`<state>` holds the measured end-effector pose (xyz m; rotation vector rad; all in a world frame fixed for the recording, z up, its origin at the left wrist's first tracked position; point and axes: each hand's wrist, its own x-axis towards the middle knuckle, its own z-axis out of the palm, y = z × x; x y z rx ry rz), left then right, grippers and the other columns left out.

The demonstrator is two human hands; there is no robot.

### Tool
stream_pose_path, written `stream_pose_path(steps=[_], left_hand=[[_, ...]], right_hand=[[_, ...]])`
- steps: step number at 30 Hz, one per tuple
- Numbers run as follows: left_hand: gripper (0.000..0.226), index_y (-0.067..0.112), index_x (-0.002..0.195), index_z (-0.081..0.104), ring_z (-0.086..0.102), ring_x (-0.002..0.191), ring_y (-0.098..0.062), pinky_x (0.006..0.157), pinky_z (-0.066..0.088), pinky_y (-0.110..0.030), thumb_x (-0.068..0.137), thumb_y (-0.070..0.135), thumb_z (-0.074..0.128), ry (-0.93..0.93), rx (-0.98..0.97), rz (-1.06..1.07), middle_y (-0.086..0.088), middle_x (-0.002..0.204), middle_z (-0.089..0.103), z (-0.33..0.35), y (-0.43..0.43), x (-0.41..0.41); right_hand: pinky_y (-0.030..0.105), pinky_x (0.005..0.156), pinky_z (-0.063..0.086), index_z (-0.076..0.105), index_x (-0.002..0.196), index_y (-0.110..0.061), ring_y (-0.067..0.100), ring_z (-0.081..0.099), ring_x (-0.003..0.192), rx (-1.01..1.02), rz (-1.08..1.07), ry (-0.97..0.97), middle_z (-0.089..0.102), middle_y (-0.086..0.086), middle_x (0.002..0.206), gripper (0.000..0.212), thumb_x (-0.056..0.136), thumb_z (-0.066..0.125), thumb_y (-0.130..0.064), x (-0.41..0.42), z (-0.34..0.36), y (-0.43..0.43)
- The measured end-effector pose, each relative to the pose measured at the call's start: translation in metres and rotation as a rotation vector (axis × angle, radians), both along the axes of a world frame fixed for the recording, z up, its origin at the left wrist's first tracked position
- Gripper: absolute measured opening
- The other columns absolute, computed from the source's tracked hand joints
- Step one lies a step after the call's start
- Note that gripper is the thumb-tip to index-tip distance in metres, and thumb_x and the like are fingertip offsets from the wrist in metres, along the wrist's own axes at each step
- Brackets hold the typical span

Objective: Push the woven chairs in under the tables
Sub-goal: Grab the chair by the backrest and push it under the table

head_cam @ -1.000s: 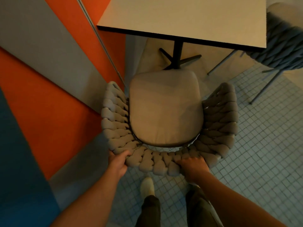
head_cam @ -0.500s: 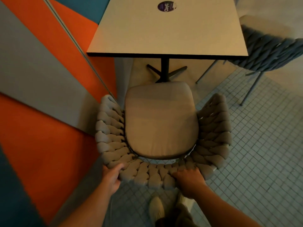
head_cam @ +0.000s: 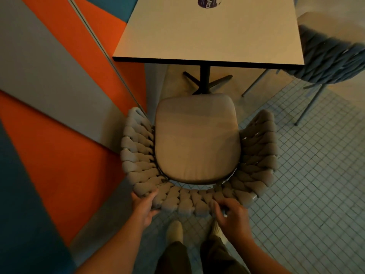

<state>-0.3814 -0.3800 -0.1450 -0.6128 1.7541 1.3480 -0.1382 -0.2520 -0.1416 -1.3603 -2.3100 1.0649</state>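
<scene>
woven chair [head_cam: 197, 139] short of the table [head_cam: 207, 30]
my left hand [head_cam: 145, 206] gripped its back rim, right hand [head_cam: 233, 214] curled there — hold unclear; table lay straight beyond, far side.

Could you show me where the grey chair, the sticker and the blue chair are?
Grey chair [head_cam: 197, 139]: head view, on the middle of its seat cushion.
Sticker [head_cam: 207, 1]: head view, on the middle of the round dark label.
Blue chair [head_cam: 331, 56]: head view, on its woven side.
</scene>
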Motion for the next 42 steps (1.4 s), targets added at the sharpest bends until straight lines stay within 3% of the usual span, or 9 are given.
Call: stream_pose_path(steps=[3,5,8,12,16,21,29,35,42], left_hand=[[0.1,0.039,0.149,0.025,0.058,0.122,-0.037,0.079,0.056,-0.067,0.077,0.002,0.084,-0.029,-0.008,-0.007,-0.011,0.144,0.052,-0.004,-0.002,0.0],[0.092,0.032,0.146,0.031,0.063,0.111,-0.035,0.074,0.058,-0.065,0.077,0.0,0.083,-0.066,-0.004,-0.021,-0.013,0.134,0.058,-0.004,-0.001,0.001],[0.076,0.026,0.137,0.045,0.065,0.098,-0.029,0.065,0.059,-0.06,0.078,-0.005,0.08,-0.146,0.049,-0.013,-0.01,0.118,0.065,-0.006,0.001,0.002],[0.08,0.024,0.144,0.045,0.061,0.113,-0.035,0.077,0.057,-0.064,0.077,-0.006,0.079,-0.212,0.022,-0.054,-0.016,0.137,0.059,-0.016,-0.001,-0.002],[0.063,0.014,0.142,0.046,0.058,0.123,-0.04,0.086,0.054,-0.068,0.088,-0.01,0.066,-0.197,0.019,-0.086,-0.02,0.136,0.058,-0.021,0.003,-0.005],[0.06,0.012,0.139,0.049,0.061,0.117,-0.038,0.056,0.058,-0.056,0.086,-0.011,0.066,-0.144,-0.02,-0.109,-0.016,0.135,0.06,-0.023,0.004,-0.023],[0.057,0.007,0.144,0.043,0.055,0.126,-0.044,0.092,0.049,-0.072,0.092,-0.009,0.061,-0.138,-0.021,-0.197,-0.019,0.136,0.055,-0.024,0.01,-0.072],[0.066,0.012,0.146,0.041,0.064,0.102,-0.034,0.057,0.061,-0.055,0.089,-0.002,0.07,-0.115,0.004,-0.206,-0.016,0.137,0.055,-0.039,0.023,-0.088],[0.078,0.027,0.149,0.039,0.064,0.11,-0.033,0.064,0.06,-0.059,0.084,0.011,0.08,-0.109,0.078,-0.203,-0.011,0.143,0.055,-0.052,0.042,-0.106]], right_hand=[[0.023,0.055,0.046,0.065,0.059,-0.02,0.005,0.057,0.051,-0.243,-0.338,-0.122,0.061,-0.005,0.055,0.033,0.089,0.072,-0.029,-0.005,0.003,0.001],[0.037,0.064,0.058,0.067,0.058,-0.011,0.017,0.065,0.052,-0.527,-0.587,-0.257,0.065,0.004,0.052,0.047,0.086,0.07,-0.05,-0.01,0.001,-0.001],[0.049,0.068,0.063,0.068,0.077,0.0,0.032,0.072,0.061,-0.912,-0.892,-0.13,0.071,0.015,0.066,0.054,0.081,0.074,-0.054,-0.015,0.008,0.001],[0.052,0.072,0.061,0.057,0.114,-0.004,0.034,0.069,0.087,-1.159,-1.043,0.17,0.066,0.017,0.103,0.047,0.087,0.075,-0.037,-0.026,0.005,0.004],[0.046,0.055,0.058,0.045,0.14,-0.01,0.038,0.06,0.108,-1.217,-1.141,0.357,0.055,0.018,0.135,0.058,0.09,0.072,-0.022,-0.032,-0.007,0.013],[0.043,0.049,0.057,0.046,0.139,-0.011,0.035,0.062,0.098,-1.215,-1.141,0.414,0.055,0.019,0.136,0.053,0.092,0.068,-0.019,-0.047,-0.007,0.007],[0.053,0.065,0.056,0.044,0.139,-0.01,0.043,0.056,0.119,-1.239,-1.123,0.426,0.053,0.02,0.135,0.051,0.093,0.065,-0.008,-0.084,-0.008,0.0],[0.05,0.059,0.055,0.046,0.138,-0.011,0.038,0.058,0.104,-1.217,-1.12,0.432,0.054,0.02,0.134,0.051,0.092,0.066,-0.008,-0.095,-0.012,0.017],[0.054,0.069,0.059,0.051,0.135,-0.011,0.036,0.062,0.105,-1.211,-1.054,0.512,0.057,0.018,0.132,0.051,0.09,0.072,-0.024,-0.1,-0.017,0.044]])
